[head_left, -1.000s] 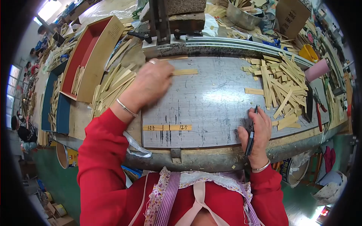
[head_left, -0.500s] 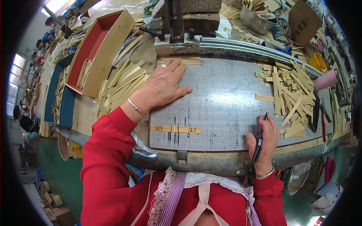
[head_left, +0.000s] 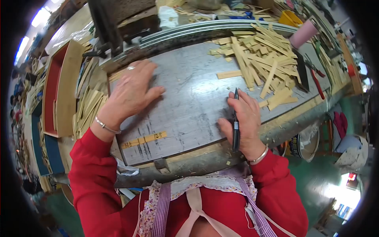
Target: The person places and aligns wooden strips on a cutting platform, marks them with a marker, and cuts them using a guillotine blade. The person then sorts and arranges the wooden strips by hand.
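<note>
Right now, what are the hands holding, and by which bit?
The right hand holds a black pen near its middle. The left hand is spread open over the board, gripping nothing that shows.

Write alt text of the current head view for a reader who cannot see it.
A person's right hand holds a black pen over a grey board, with the left hand spread at the board's far left. A marked strip with handwritten figures lies near the near left corner; a heap of pale strips sits at the right, near red-handled pliers.
</note>
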The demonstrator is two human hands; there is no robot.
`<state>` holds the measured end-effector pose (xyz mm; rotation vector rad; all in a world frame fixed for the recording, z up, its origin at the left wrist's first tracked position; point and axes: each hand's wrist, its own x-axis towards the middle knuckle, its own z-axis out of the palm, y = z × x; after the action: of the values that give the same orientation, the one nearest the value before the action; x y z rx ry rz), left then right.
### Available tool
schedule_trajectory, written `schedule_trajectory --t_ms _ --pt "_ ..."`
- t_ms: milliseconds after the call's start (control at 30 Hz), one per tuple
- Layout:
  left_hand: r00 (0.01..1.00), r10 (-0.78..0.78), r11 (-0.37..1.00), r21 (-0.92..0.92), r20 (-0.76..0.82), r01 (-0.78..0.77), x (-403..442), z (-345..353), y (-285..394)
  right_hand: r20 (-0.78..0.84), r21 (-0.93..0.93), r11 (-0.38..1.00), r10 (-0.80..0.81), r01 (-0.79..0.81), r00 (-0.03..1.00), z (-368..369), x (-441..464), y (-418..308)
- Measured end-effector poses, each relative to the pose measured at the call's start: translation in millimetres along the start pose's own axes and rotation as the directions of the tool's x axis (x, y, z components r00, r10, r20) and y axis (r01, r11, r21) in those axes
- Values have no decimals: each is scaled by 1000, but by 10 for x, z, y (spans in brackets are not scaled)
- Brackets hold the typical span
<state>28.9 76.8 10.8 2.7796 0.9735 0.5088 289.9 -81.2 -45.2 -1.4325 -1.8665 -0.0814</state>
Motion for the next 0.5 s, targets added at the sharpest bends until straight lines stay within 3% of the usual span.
schedule_trajectory --t_ms 133,233,500 --pt "974 180 978 -129 138 -163 630 357 417 -145 85 996 36 -24 989 22 -30 9" --pt "959 279 960 -54 43 -276 950 684 625 -203 89 996 38 -20 978 43 -52 35" --pt "970 41 989 -149 240 -5 753 529 551 -155 88 996 27 -13 988 7 -29 27"
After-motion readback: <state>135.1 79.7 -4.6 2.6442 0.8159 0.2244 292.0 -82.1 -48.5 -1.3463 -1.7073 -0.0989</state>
